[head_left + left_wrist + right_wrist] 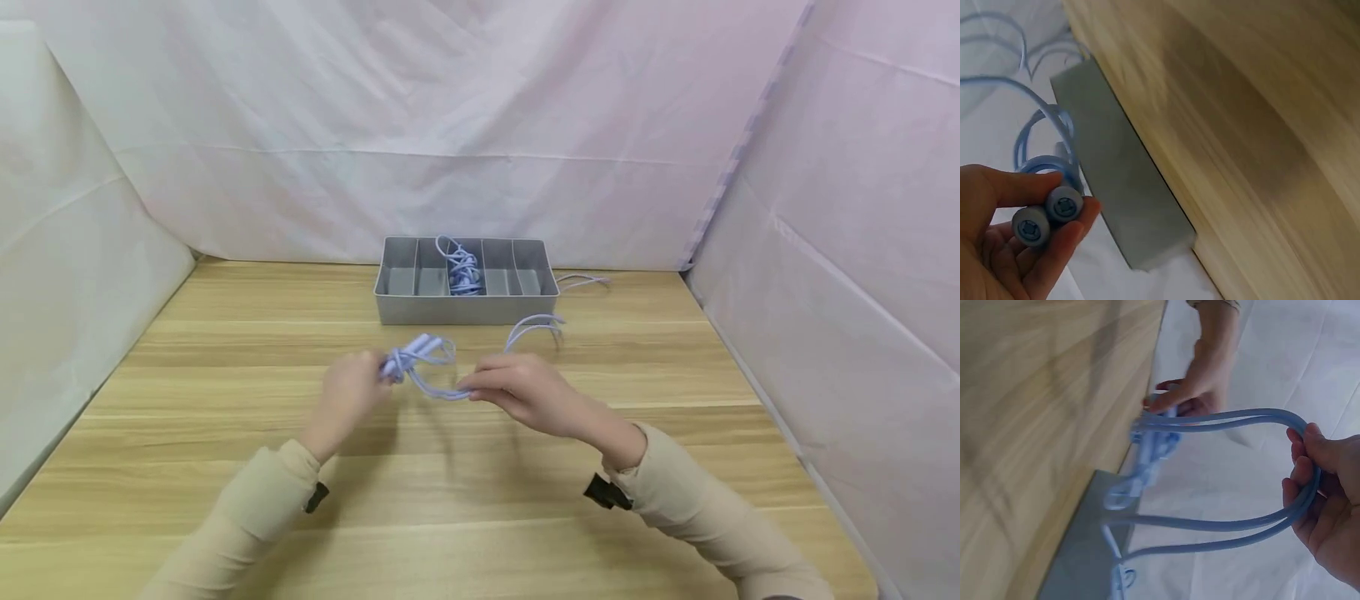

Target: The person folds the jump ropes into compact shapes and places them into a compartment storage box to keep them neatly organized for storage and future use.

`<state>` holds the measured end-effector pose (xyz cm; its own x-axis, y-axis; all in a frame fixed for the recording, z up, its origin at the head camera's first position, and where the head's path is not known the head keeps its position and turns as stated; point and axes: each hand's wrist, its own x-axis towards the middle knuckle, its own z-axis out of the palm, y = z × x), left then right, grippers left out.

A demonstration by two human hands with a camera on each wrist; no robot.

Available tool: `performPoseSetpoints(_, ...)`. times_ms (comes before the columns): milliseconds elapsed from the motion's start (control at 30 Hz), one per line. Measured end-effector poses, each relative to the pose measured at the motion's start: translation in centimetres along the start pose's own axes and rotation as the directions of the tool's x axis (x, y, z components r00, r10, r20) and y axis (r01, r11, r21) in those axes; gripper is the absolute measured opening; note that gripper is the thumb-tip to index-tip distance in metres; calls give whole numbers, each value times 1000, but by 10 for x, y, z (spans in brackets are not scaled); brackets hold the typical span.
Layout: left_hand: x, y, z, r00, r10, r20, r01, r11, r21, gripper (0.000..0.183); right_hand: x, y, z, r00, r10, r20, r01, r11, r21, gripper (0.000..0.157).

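My left hand grips the two light blue handles of a jump rope, side by side. Their round ends show between thumb and fingers in the left wrist view, each with a cross-shaped recess. Cord is wound around the handles, with a loop standing out beside them. A doubled length of the same cord runs across to my right hand, which holds it in curled fingers. In the right wrist view the doubled cord bends round through that hand and comes back. Past the hand, its loose part arches toward the box.
A grey divided box stands at the back of the wooden table. Another bundled blue cord lies in its middle compartment, one loop rising above the rim. Thin cord extends past the box's right end. White cloth hangs behind.
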<state>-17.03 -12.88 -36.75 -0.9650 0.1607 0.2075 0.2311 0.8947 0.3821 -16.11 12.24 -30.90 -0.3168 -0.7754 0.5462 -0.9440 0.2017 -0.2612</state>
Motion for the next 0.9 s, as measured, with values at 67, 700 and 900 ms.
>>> performPoseSetpoints(67,-3,11,3,998,44,53,-48,997,66,12,11,-2,-4,1000,-19,20,19,1000,9,13)
performPoseSetpoints(700,-45,69,10,857,493,149,-515,828,222,19,38,34,-9,997,64,-52,-54,983,173,12)
performPoseSetpoints(900,-45,69,8,767,624,148,-638,766,80,18,32,51,-1,986,160,-54,-139,949,284,14)
